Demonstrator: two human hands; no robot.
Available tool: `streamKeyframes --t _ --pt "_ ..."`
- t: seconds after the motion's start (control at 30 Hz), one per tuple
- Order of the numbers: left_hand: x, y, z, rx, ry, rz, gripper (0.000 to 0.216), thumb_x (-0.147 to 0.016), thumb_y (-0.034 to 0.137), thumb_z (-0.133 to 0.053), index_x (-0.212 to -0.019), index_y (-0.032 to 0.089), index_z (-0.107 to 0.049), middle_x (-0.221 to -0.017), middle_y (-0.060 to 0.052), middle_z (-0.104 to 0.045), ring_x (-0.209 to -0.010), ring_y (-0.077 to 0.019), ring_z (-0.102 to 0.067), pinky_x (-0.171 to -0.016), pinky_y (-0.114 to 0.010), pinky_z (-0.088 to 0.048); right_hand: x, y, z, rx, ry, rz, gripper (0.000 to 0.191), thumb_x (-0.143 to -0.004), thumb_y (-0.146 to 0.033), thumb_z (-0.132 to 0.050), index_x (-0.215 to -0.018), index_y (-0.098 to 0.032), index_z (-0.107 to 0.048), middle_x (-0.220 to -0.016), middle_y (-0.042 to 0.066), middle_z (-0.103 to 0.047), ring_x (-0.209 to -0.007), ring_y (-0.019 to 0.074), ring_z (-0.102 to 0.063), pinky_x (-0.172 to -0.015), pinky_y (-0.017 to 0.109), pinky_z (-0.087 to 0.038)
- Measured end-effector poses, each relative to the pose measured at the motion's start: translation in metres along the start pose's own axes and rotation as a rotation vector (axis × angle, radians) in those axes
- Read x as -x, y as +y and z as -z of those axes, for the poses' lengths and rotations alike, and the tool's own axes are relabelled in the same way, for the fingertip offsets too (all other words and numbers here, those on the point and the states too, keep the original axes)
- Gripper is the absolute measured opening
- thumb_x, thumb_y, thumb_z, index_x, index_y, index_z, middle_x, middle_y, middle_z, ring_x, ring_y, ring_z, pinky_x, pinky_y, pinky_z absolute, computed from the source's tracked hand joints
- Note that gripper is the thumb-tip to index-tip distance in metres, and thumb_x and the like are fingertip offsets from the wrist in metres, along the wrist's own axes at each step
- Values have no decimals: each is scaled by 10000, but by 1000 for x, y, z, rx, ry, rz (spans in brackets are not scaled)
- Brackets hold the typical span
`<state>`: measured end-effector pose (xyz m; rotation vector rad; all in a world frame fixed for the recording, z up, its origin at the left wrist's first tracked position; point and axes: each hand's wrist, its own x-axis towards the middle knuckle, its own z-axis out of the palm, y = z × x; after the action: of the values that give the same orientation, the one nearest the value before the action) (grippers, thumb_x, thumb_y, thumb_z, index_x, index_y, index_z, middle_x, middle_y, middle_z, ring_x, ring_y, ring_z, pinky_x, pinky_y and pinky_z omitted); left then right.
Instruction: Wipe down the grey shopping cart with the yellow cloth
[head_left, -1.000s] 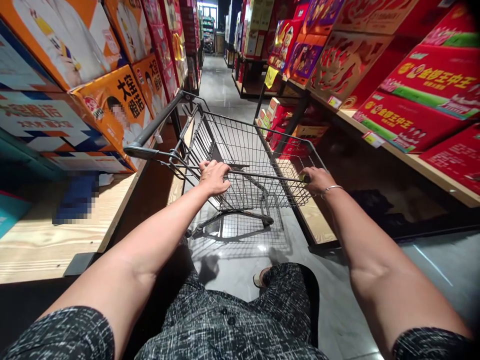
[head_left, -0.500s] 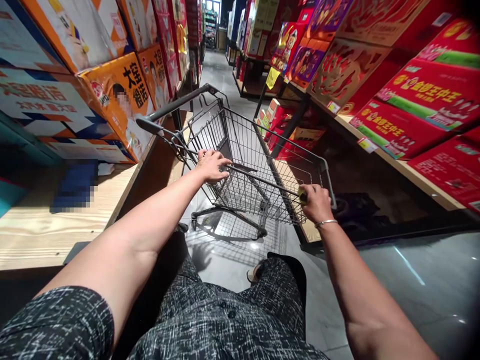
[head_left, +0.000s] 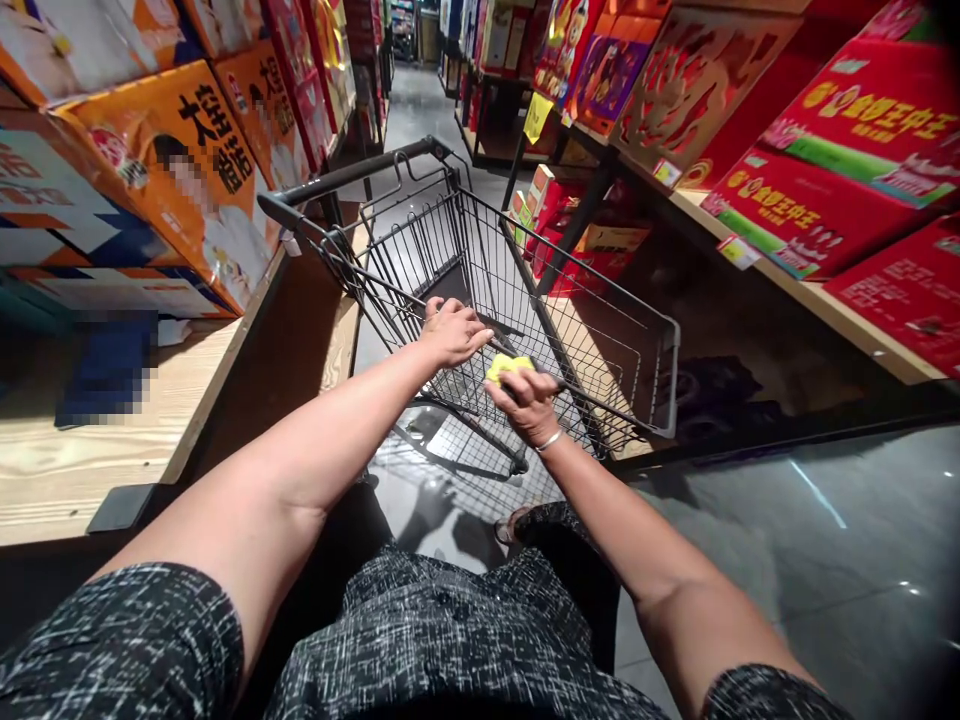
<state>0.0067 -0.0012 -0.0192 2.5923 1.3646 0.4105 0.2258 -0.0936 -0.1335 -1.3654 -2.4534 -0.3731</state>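
A black wire shopping cart (head_left: pixel 480 235) stands sideways in front of me, its handle to the left. My left hand (head_left: pixel 456 332) is closed over the near top rail of the basket. My right hand (head_left: pixel 529 400) grips a yellow sponge (head_left: pixel 508 366) and presses it on the same rail, just right of my left hand. Part of the sponge is hidden under the fingers. No goods show inside the wire basket.
Stacked orange cartons (head_left: pixel 176 180) stand on the left wooden shelf (head_left: pixel 172 380), beside a blurred dark blue item (head_left: pixel 109 370). Red gift boxes (head_left: pixel 817 205) fill the right shelf. A grey tiled aisle (head_left: pixel 420 110) runs ahead between shelves.
My right hand has slid left along the rail with the sponge, from near the basket's right end to beside my left hand. My left hand has shifted slightly right.
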Motion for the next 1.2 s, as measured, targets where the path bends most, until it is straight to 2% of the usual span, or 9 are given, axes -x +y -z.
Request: streamKeyframes --t 0.27,0.47,0.57,0.7,0.8,0.87,1.0,1.1,1.2 --pt "-13 -19 -3 39 9 -29 433 -1011 526 -439 -1007 272 -790 -1126 -38 -719 -1207 -280 -466 -1094 -512 -170 33 -28 -87 -9 -490 172 314 -950 -168 -509 -1167 -309 -687 -1357 39 -631 -1307 242 -473 -1034 412 -378" --pt "-28 -35 -4 39 0 -36 456 -1006 545 -431 -980 277 -800 -1130 -32 -712 -1216 -288 -469 -1119 -518 -176 60 -16 -68 40 -494 141 264 -896 -103 -586 -1067 -262 -709 -1250 69 -665 -1158 232 -531 -931 367 -398" --pt "-34 -44 -3 44 3 -37 442 -996 549 -444 -1005 282 -796 -1142 -30 -706 -1215 -283 -467 -1135 -499 -186 45 -1 -28 93 -375 138 363 -950 -139 -538 -1253 -301 -652 -1340 65 -621 -1191 239 -497 -932 384 -390" --pt "-40 -54 -1 31 -12 -45 437 -992 555 -449 -1033 284 -790 -1166 -34 -703 -1230 -282 -455 -1145 -487 -188 22 19 37 188 58 127 445 -964 -167 -556 -1367 -350 -595 -1365 60 -618 -1265 256 -431 -979 411 -342" --pt "-43 -57 3 6 -32 -36 406 -977 551 -492 -1025 283 -792 -1181 -40 -707 -1259 -298 -434 -1142 -503 -181 20 27 57 219 266 93 454 -958 -182 -581 -1374 -365 -594 -1336 49 -633 -1276 251 -425 -1032 413 -305" --pt "-44 -52 5 -11 -19 -18 374 -978 517 -507 -1014 278 -792 -1184 -42 -710 -1279 -308 -424 -1143 -521 -168 29 27 46 213 254 84 460 -959 -177 -569 -1370 -382 -595 -1335 32 -638 -1276 240 -436 -1049 413 -292" --pt "-41 -17 5 -47 -32 -68 330 -989 412 -490 -1089 269 -770 -1196 -40 -709 -1265 -289 -478 -1147 -519 -212 56 15 -14 133 -103 96 432 -937 -140 -553 -1297 -361 -642 -1344 28 -647 -1236 217 -494 -1038 406 -330" --pt "-33 16 -6 20 -167 -213 408 -962 439 -528 -1317 293 -667 -1257 -41 -684 -1255 -268 -523 -1153 -501 -276 74 3 -54 93 -280 74 339 -912 -119 -553 -1168 -298 -686 -1276 45 -667 -1202 205 -534 -986 373 -399" --pt "-25 33 -23 39 -152 -288 474 -913 435 -609 -1374 324 -621 -1285 -39 -651 -1291 -268 -514 -1242 -554 -107 82 -5 -70 87 -293 68 281 -883 -76 -559 -1009 -287 -696 -1165 35 -688 -1152 186 -561 -923 338 -438"
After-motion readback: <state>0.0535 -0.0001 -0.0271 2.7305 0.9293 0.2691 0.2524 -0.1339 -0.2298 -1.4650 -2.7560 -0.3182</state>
